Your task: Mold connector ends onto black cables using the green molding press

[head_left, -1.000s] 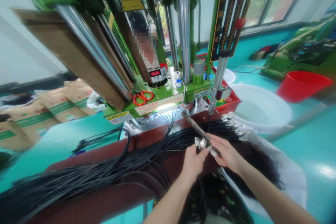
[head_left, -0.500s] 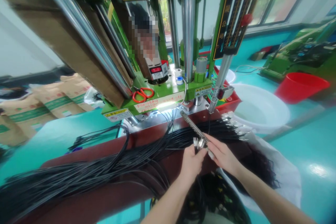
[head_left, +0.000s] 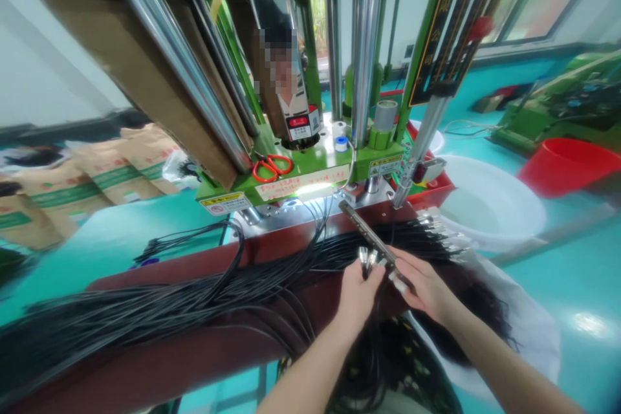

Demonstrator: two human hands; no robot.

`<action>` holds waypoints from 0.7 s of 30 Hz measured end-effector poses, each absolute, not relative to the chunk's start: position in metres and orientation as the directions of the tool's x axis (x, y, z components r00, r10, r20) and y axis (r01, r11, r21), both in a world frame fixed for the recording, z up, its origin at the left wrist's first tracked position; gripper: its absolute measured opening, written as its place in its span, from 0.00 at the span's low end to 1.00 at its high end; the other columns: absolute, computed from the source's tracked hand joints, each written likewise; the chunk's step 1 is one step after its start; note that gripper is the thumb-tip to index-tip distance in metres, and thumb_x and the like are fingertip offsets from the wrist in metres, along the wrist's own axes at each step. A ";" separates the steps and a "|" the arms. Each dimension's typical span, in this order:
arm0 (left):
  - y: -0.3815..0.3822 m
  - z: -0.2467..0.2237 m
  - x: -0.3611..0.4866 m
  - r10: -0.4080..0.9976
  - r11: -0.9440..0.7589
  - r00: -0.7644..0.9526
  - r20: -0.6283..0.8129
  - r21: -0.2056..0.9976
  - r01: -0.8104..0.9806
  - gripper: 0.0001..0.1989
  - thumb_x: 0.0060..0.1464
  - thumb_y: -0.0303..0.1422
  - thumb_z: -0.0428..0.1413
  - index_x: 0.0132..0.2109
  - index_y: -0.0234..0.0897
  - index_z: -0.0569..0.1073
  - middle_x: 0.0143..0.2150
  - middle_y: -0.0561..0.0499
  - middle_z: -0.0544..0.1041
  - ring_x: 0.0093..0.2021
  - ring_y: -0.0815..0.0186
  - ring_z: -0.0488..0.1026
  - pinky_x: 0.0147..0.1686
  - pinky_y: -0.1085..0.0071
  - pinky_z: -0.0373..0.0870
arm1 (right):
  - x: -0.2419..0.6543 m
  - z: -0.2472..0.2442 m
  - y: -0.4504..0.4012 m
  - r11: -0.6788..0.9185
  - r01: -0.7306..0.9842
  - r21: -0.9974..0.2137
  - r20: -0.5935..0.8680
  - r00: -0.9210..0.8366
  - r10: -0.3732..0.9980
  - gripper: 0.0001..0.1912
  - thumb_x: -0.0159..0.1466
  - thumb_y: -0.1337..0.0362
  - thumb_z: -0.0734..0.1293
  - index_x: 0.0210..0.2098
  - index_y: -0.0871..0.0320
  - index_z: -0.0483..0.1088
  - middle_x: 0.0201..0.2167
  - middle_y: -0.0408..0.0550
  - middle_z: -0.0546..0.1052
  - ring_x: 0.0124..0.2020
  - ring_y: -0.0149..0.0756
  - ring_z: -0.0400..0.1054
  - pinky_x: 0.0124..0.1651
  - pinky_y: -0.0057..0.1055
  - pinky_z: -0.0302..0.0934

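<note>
My left hand (head_left: 359,291) is closed around several black cables whose silvery metal connectors (head_left: 367,257) stick up above the fingers; the cables hang down below it. In my right hand (head_left: 423,283) is a long, narrow metal bar with small notches along it (head_left: 365,228), slanting up and left toward the machine. The two hands are close together, the bar passing just beside the connectors. Something pale shows under my right fingers, too blurred to name. Behind the hands a thick bundle of black cables (head_left: 194,301) lies along the dark red table (head_left: 272,352).
A green press (head_left: 310,165) with steel columns stands behind the table. Orange-handled scissors (head_left: 272,168) and a blue-white tape roll (head_left: 342,143) lie on it. On the right are a white tub (head_left: 495,207), a red bucket (head_left: 570,165) and a red crate (head_left: 436,187); paper sacks (head_left: 109,171) stand left.
The view has shifted slightly, so the machine sits farther right in the picture. Both hands keep their hold, and the bar has moved a little relative to the connectors.
</note>
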State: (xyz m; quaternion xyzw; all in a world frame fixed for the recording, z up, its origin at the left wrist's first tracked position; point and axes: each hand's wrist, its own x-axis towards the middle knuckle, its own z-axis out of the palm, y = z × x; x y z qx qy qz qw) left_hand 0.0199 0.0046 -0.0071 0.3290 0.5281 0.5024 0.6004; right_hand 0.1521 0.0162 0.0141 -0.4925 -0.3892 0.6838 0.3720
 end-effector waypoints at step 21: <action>0.005 -0.001 0.011 0.950 0.268 -0.074 -0.304 0.914 -0.305 0.18 0.44 0.47 0.55 0.27 0.37 0.61 0.15 0.62 0.56 0.13 0.79 0.48 0.12 0.81 0.44 | 0.157 0.009 0.016 -0.433 -0.078 -0.898 -0.409 -0.214 0.887 0.30 0.54 0.50 0.65 0.53 0.54 0.61 0.17 0.38 0.62 0.12 0.20 0.44 0.13 0.20 0.34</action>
